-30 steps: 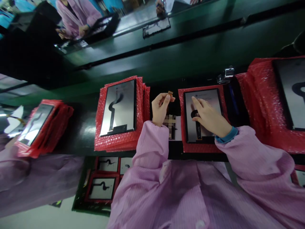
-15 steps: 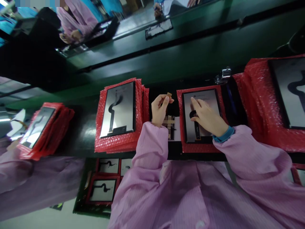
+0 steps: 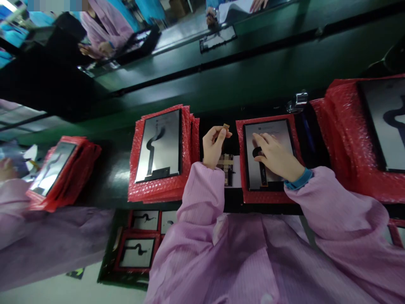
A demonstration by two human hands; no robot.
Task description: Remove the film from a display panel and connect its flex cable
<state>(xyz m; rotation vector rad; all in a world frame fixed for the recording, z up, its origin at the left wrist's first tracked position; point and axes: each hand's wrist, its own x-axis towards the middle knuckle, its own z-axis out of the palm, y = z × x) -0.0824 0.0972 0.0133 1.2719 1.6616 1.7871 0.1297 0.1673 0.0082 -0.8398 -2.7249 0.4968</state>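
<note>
My left hand is raised above the bench edge, its fingers pinched on a small tan connector piece. My right hand rests on a grey display panel with a black ribbon cable, fingers pressed flat on it. That panel lies on a red bubble-wrap sheet in front of me. A small patterned fixture sits between my two hands.
A stack of red bubble-wrapped panels lies to my left, another stack at the right, a third by a neighbour's pink sleeve. A metal clip stands behind the panel. Below the bench sits a crate of panels. People work across the green conveyor.
My hands have barely moved. The view has shifted slightly, and a neighbour's hand has come into sight at the far left.
</note>
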